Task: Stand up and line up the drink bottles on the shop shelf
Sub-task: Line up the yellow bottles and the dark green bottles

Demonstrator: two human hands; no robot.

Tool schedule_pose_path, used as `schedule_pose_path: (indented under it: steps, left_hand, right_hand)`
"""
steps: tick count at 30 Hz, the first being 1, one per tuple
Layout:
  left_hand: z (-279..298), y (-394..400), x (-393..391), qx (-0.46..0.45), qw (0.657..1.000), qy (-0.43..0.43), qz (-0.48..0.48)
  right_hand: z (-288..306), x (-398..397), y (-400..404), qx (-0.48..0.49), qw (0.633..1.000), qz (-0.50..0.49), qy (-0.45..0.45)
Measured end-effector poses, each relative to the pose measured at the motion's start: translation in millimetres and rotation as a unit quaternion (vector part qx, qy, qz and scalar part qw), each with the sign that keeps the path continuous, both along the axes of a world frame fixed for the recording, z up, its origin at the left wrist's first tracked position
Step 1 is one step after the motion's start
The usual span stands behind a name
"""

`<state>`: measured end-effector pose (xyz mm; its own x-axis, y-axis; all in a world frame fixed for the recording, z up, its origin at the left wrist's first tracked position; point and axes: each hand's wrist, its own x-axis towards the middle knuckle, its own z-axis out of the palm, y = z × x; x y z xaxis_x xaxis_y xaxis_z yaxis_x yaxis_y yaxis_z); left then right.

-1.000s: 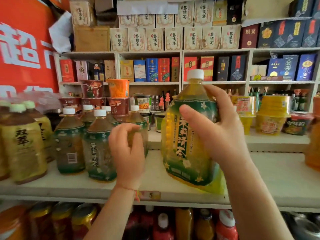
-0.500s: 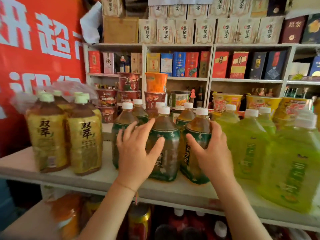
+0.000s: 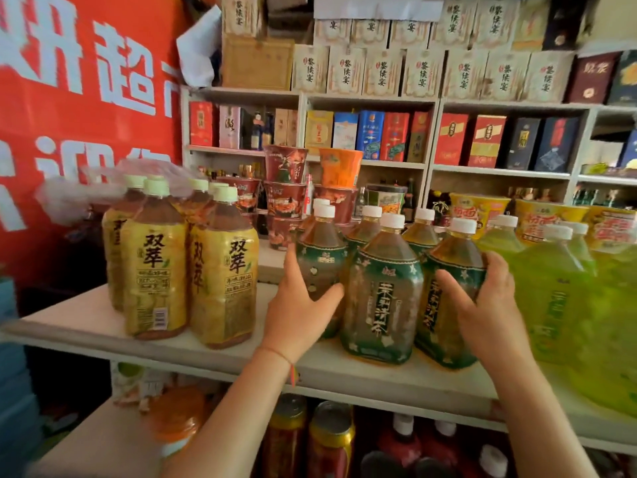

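While my left hand point(image 3: 299, 313) wraps the leftmost green-labelled bottle point(image 3: 322, 270), my right hand point(image 3: 482, 305) clasps the rightmost one point(image 3: 448, 305), both upright on the shelf point(image 3: 241, 353). Yellow-labelled bottles point(image 3: 224, 284) crowd the left; pale green bottles point(image 3: 558, 298) press against the right.

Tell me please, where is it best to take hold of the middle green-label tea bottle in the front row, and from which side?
Probably grip the middle green-label bottle at its sloping shoulder, just under the white cap, coming from above and the front. The left hand and right hand hold the neighbouring bottles close on each side, so its flanks are crowded.
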<state>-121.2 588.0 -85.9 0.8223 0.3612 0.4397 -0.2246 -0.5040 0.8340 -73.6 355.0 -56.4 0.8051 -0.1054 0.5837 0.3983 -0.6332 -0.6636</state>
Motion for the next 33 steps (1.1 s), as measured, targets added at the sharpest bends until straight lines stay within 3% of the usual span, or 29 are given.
schedule_pose_path:
  steps: [8, 11, 12, 15, 17, 20, 24, 27, 30, 33]
  left_hand:
    - [0, -3, -2, -0.01, 1.0, -0.019, -0.006]
    - [6, 2, -15, 0.12, 0.989, -0.017, 0.088]
    - [10, 6, -21, 0.165, 0.975, -0.044, 0.142]
    - [24, 22, -44, 0.226, 0.918, -0.249, 0.211]
    - [26, 37, -54, 0.227, 0.884, -0.34, 0.228]
    - [23, 71, -61, 0.204, 0.866, -0.355, 0.288]
    - [17, 132, -64, 0.118, 0.886, -0.28, 0.351]
    - [13, 180, -63, 0.175, 0.905, -0.215, 0.323]
    - [15, 205, -61, 0.203, 0.925, -0.167, 0.273]
    - [18, 219, -60, 0.216, 0.934, -0.16, 0.236]
  right_hand:
    - [-6, 3, 4, 0.045, 0.999, 0.026, -0.011]
    - [-5, -5, 15, 0.069, 0.993, -0.008, -0.091]
    - [-4, -11, 22, 0.086, 0.983, -0.013, -0.16]
    - [1, -29, 48, 0.111, 0.927, 0.023, -0.357]
    - [-5, -40, 69, 0.092, 0.907, 0.101, -0.399]
    - [-21, -58, 106, 0.056, 0.907, 0.205, -0.364]
    - [-36, -67, 155, -0.007, 0.937, 0.232, -0.262]
    - [-33, -67, 204, -0.033, 0.964, 0.219, -0.145]
    - [-22, -71, 250, 0.003, 0.973, 0.225, -0.045]
    - [-19, -69, 283, 0.038, 0.986, 0.155, -0.041]
